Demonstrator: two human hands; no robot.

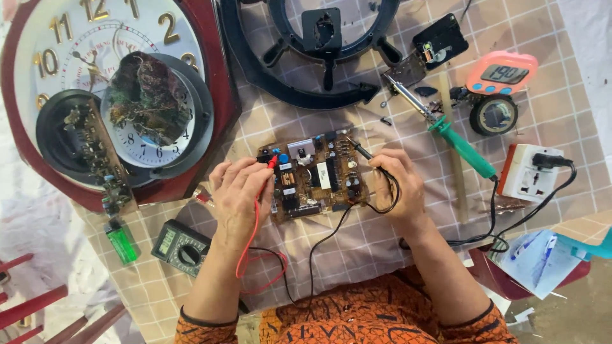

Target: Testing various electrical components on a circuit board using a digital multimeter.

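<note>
Left hand (237, 194): pinches red probe (272, 162) at circuit board (312, 173) left edge.
Right hand (398, 188): grips black probe (362, 150), tip on board's upper right.

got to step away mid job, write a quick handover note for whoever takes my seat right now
Left hand: holds the red probe, tip on the left edge of the brown circuit board.
Right hand: holds the black probe, tip on the board's upper right.
Dark multimeter lies at lower left, leads attached.
Green-handled soldering iron rests to the right, untouched.
Done: both probes placed. Left: not shown.
</note>
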